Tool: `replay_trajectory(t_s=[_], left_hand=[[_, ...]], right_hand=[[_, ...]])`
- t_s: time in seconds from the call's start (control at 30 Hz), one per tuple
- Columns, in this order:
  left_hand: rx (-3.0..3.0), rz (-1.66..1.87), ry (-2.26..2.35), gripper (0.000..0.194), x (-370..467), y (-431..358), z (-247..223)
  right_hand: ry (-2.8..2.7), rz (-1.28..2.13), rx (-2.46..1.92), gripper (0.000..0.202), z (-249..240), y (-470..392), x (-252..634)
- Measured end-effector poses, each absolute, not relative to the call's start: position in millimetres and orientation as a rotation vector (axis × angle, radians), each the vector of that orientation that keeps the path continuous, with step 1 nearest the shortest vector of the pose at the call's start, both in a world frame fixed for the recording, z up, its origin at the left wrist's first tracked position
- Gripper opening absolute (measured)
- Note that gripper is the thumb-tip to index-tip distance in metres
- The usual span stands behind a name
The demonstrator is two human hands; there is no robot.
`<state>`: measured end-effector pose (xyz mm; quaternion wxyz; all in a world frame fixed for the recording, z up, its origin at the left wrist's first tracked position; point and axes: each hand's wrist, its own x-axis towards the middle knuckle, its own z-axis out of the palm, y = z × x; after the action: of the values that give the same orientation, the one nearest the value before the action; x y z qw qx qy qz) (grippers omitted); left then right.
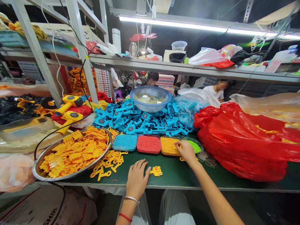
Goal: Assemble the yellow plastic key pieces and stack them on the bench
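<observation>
My left hand (137, 178) lies on the green tabletop, fingers spread, its thumb beside a small yellow part (156, 171). Over the tray of yellow beads (169, 145) my right hand (187, 151) has its thumb and fingertips pinched together at the tray's right side; whatever they hold is too small to make out. Trays of blue beads (124, 142) and red beads (148, 144) stand to the left, and a dish of green beads (195, 146) sits just behind my right hand.
A metal basin (37, 170) of yellow parts stands left, loose yellow parts (107, 162) beside it. Blue parts (140, 120) are heaped behind the trays, under a blue bowl (150, 107). A red bag (241, 140) fills the right. People (214, 91) sit beyond the shelf.
</observation>
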<state>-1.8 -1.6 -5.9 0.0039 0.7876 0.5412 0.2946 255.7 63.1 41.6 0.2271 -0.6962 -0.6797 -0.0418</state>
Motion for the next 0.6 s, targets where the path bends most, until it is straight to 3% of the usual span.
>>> replay_trajectory(t_s=[0.3,0.6], left_hand=[[2.458,0.908,1.698,0.024,-2.8,-1.9,-4.1],[2.476,0.907,1.673,0.029,-5.0,-0.8,-8.0]], right_hand=[[-1.800,-0.128,-2.466,0.024,45.5,72.8,319.7],[-1.736,-0.048,-2.494,0.014,31.2,87.6,327.0]])
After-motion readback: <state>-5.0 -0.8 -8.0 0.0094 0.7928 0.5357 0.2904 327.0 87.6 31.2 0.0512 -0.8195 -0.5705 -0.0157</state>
